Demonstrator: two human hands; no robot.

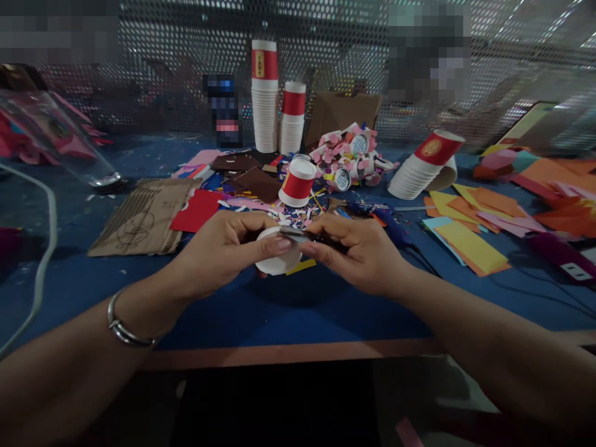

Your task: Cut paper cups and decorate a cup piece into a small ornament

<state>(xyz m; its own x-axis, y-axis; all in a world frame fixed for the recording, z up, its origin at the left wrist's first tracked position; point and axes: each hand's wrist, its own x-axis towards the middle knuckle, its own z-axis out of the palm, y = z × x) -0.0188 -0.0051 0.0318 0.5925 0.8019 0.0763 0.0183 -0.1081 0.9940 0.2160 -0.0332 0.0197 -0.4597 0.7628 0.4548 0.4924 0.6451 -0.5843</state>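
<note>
My left hand is closed round a white paper cup, held above the front of the table with a round face tilted toward me. The left thumb presses on its near the rim. In my right hand is a craft knife with a dark handle, pinched between thumb and fingers. Its metal blade lies against the cup's rim, close to my left thumb. Just behind my hands stands a red and white paper cup among paper scraps.
Two stacks of paper cups stand at the back, and another stack leans at right. Pink and white paper pieces are heaped between them. Flattened brown cardboard lies left; coloured paper and a blue glue gun lie right.
</note>
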